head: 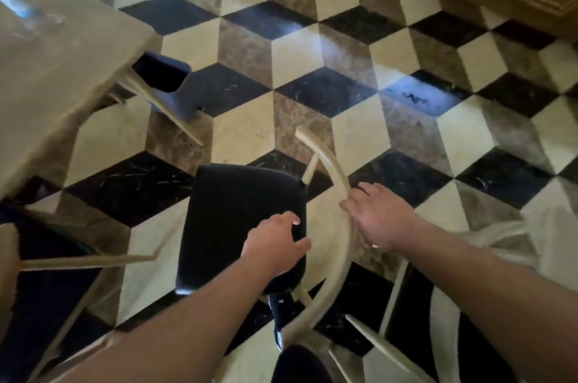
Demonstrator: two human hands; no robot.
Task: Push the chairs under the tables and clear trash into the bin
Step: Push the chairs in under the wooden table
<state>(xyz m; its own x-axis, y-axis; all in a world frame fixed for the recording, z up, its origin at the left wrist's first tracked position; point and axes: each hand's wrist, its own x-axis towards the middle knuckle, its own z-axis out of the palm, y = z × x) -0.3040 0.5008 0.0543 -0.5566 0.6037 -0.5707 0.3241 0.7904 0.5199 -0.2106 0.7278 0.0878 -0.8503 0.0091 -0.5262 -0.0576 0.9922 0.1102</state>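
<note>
A cream-framed wooden chair with a black cushioned seat stands on the cube-patterned marble floor, out in the open just beside the pale cream bench at the left and not under it. The right hand lies on the chair's curved cream backrest rail, fingers spread and laid over the rail rather than clamped round it. The left hand rests over the rear edge of the black seat, fingers apart and lightly curled, thumb toward the rail. A second chair with a dark seat sits partly tucked under the bench's far corner. Blurred clear items lie on the bench top; what they are cannot be told. A dark shoe shows beneath the seat.
</note>
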